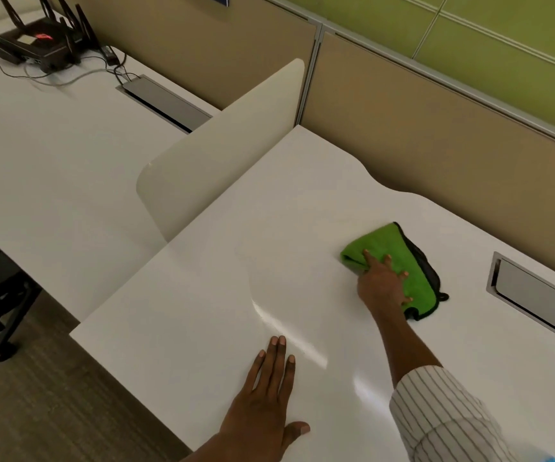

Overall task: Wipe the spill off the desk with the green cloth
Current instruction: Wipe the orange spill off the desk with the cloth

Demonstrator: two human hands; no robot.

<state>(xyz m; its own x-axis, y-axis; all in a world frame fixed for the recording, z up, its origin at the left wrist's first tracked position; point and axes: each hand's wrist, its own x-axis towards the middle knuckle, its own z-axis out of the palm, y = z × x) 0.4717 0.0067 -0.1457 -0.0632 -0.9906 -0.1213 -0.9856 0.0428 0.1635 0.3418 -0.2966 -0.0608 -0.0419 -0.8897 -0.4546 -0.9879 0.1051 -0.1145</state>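
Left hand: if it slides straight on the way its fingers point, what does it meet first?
The left hand lies flat on the desk, fingers pointing away. Ahead is bare desk with a wet streak; the way looks free up to the partition.

open room: bare white desk (202, 295) in the middle | in the way: divider (222, 145) on the left, wall panel (436, 155) behind, cable slot (536, 295) on the right

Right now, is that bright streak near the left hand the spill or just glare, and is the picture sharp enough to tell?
Head view: the bright streak on the white desk looks like glare, though wetness cannot be excluded; wide-angle distortion bends the desk edges; green cloth and both hands are fairly sharp.
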